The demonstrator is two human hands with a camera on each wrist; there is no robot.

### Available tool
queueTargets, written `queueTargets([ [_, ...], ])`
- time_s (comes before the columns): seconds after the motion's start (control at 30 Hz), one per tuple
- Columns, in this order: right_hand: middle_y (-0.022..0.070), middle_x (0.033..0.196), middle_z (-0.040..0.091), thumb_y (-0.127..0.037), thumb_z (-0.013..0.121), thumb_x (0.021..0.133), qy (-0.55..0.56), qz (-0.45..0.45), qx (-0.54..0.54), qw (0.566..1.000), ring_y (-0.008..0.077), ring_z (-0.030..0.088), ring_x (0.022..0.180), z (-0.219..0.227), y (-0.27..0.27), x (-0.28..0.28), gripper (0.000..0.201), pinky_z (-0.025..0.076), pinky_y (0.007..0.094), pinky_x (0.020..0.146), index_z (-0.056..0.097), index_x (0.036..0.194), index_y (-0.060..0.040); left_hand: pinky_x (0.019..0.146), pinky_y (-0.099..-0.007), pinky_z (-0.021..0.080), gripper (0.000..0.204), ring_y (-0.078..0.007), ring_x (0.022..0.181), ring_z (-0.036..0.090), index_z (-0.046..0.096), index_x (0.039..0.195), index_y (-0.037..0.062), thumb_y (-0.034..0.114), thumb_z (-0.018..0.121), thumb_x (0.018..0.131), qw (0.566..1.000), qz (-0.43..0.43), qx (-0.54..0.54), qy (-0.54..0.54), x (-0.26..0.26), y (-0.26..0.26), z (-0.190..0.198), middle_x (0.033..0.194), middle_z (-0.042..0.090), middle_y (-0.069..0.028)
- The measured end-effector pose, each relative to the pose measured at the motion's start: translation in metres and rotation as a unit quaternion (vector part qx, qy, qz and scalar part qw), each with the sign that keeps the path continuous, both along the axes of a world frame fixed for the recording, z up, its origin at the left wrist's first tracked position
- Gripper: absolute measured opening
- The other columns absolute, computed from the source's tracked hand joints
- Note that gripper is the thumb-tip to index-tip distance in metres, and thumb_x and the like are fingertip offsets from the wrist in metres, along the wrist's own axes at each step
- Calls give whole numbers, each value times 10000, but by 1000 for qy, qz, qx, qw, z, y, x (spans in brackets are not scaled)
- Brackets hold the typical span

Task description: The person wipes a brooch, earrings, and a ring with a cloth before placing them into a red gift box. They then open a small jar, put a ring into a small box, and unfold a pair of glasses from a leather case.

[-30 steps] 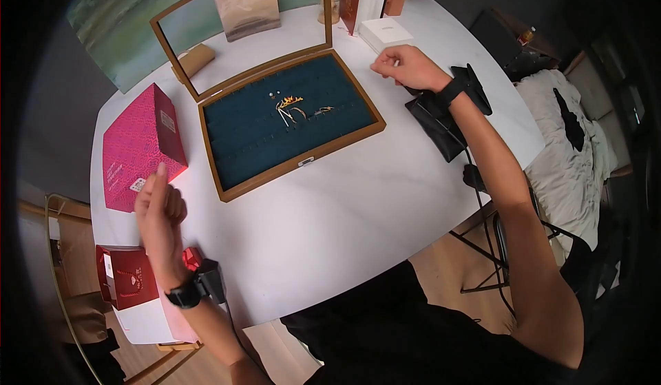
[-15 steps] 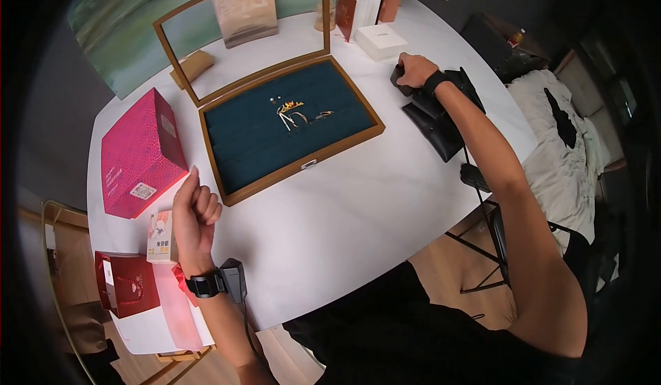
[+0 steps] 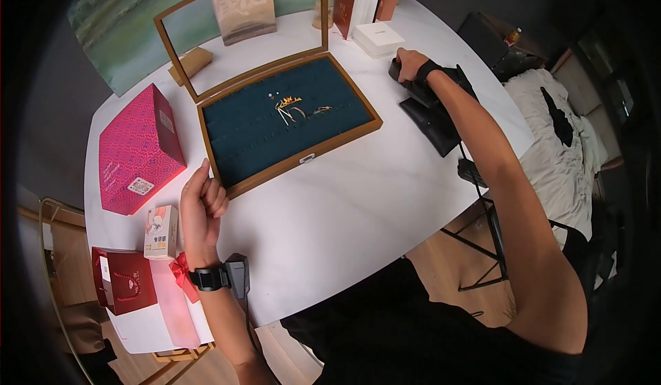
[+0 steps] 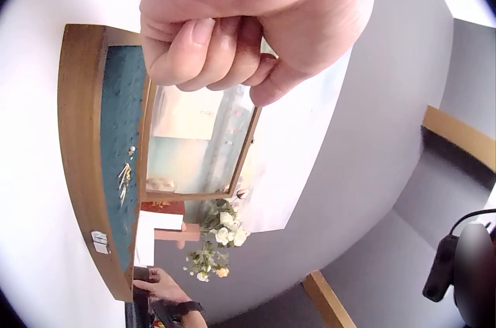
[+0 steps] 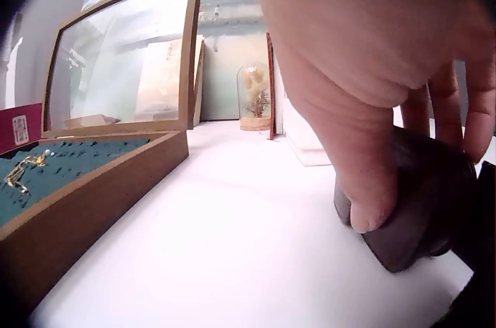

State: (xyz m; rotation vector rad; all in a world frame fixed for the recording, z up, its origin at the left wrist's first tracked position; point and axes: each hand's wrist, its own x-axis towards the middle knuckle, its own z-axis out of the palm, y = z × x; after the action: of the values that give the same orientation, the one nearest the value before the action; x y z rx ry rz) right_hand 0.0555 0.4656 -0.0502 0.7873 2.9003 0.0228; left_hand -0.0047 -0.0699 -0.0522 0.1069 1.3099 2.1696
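My right hand [image 3: 413, 63] grips a dark, box-like case [image 5: 418, 196] at the right of the table, thumb on the near side and fingers over the far side. A black leather pouch [image 3: 434, 127] lies right below it. My left hand [image 3: 204, 209] hovers by the front left corner of a wooden display case [image 3: 344, 136], its fingers loosely curled around nothing. The display case has its glass lid [image 5: 124, 56] raised. Inside, gold and silver jewellery [image 3: 295, 111] and small pearl-like pieces lie on the dark teal lining [image 3: 248, 151].
A pink box [image 3: 138, 154], a small printed carton [image 3: 161, 232] and a red gift bag [image 3: 127, 282] stand along the left. At the back right are a white box [image 3: 379, 38] and a red-covered book [image 3: 354, 9]. A black device [image 3: 471, 173] sits at the right edge.
My right hand has come down onto the dark case and now holds it. The left hand has moved right, toward the display case corner, uncovering the small carton.
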Motion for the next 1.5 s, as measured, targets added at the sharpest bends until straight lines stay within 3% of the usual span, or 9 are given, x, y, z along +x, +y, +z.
queueTargets([
  [0.2,163,957,653,-202,807,742,304,117,-61,943,292,649,851,53,-68,1,527,502,392,748,480,1128,-54,445,-232,222,337,-51,483,251,411,725,145,277,520,1015,997,-39,-5,71,6,3,1,578,315,54],
  [0.3,135,1120,607,-190,806,823,340,222,-384,829,147,639,929,67,-153,1,555,521,279,770,415,1202,-86,607,-263,493,271,-120,653,569,569,1028,28,290,500,1021,990,-52,24,133,12,11,-2,803,576,-48],
  [0.37,133,1216,576,-56,754,850,291,279,-631,662,171,631,993,62,-215,0,680,535,311,859,302,1356,-109,815,-350,538,469,-226,890,648,491,1291,-15,365,451,1020,974,-125,49,181,10,14,-7,1056,629,-148],
  [0.5,108,1350,494,6,705,862,230,359,-685,591,157,540,1171,62,-301,-5,874,479,316,981,174,1538,-151,989,-451,486,659,-334,1245,535,348,1446,-34,481,336,1036,972,-124,140,140,24,24,2,1380,498,-225],
  [0.57,92,1346,517,-54,727,856,251,396,-660,588,184,552,1168,55,-321,-19,746,472,337,983,329,1485,-117,1011,-479,480,608,-343,1283,504,343,1452,-19,438,320,1051,964,-136,186,132,22,22,0,1411,470,-219],
  [0.67,102,1340,541,-179,741,842,355,460,-368,726,274,546,1200,65,-337,-22,574,458,377,992,522,1357,-51,1011,-497,498,514,-324,1260,520,383,1431,19,374,343,1063,963,-33,220,150,21,18,4,1383,492,-195],
  [1.03,154,1224,633,-41,694,832,516,530,-123,662,302,664,963,48,-353,-28,430,553,342,794,601,1251,-4,722,-472,552,490,-229,835,596,455,1346,40,418,324,1064,956,-69,258,124,15,6,-10,1117,593,-139],
  [1.23,77,740,646,-137,610,959,540,390,-353,657,217,646,606,50,-333,-36,142,498,306,556,650,1044,-30,725,-484,557,470,-193,718,553,458,1295,-40,349,318,1072,972,-98,202,66,19,15,-9,976,587,-116],
  [1.5,45,690,631,-182,575,994,340,270,-670,603,81,569,518,54,-324,-42,307,459,225,476,517,1259,-39,692,-465,521,513,-213,737,515,424,1356,-55,321,248,1054,942,-191,258,95,17,13,-14,1041,573,-177],
])
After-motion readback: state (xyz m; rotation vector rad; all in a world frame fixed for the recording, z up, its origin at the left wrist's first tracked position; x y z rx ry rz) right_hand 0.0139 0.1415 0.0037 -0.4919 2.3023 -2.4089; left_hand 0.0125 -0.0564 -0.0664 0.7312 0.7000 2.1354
